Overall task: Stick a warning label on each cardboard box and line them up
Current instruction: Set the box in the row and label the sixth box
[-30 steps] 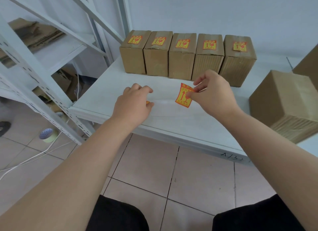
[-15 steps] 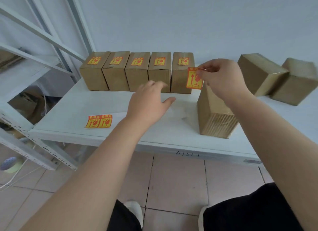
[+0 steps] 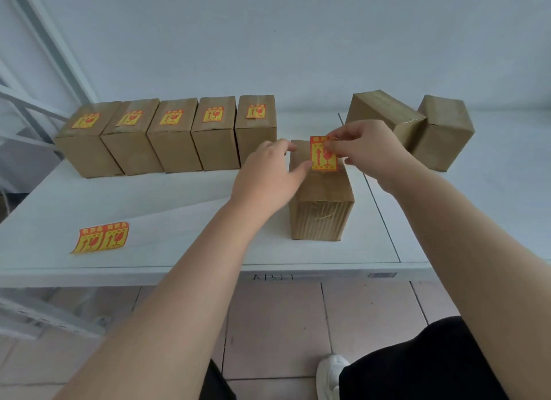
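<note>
Head view: label (image 3: 323, 154) lowered onto the loose box (image 3: 322, 209) near the row (image 3: 167, 134). Right hand (image 3: 366, 149) pinches its top edge; left hand (image 3: 268, 176), fingers spread, touches the box. Contact possibly partial; uneven pressing could leave it crooked.

A white table (image 3: 179, 250) against a pale wall (image 3: 298, 42), above a beige tiled floor (image 3: 357, 325).

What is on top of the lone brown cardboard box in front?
A yellow-and-red warning label, pinched by the right hand; the left hand touches the cardboard box's top. The hands hide the rest.
</note>
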